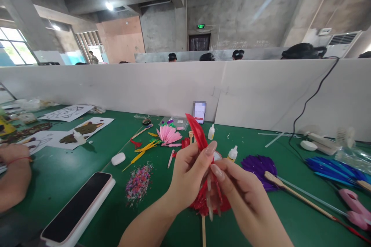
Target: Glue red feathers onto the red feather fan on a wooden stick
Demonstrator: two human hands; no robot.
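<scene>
Between thumb and fingers, my left hand pinches a red feather whose broad tip points up and left. My right hand is closed at the feather's lower end, thumb against forefinger, close beside the left fingertips. Below both hands lies a red feathery fan with a wooden handle running toward me; my hands hide much of it. Behind my right hand stands a glue bottle with a yellow label, and farther back is a second white glue bottle.
Pink feathers, loose sequins, a white case and a large phone lie leftward. A purple fan, blue fan and pink glue gun lie rightward. A person's arm rests at left. A white partition borders the table.
</scene>
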